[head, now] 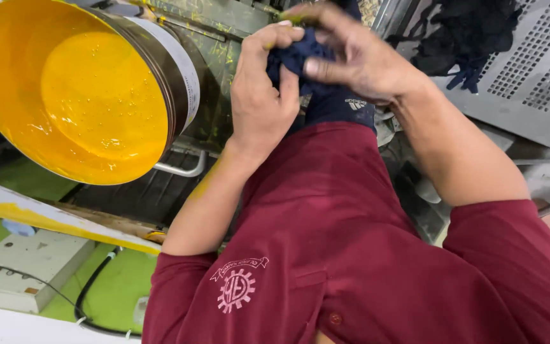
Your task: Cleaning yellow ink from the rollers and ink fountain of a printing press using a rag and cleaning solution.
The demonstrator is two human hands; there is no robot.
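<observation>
At top centre, both hands are curled shut on a dark blue rag point(300, 60). The left hand point(263, 95) grips it from below with fingers folded over the cloth; the right hand point(358, 54) pinches it from above. A tilted can point(183, 70) of yellow ink fills the upper left. A dark cloth point(466, 32) lies on a grey perforated panel point(542, 76), upper right. The maroon shirt point(351, 255) covers the lower frame.
</observation>
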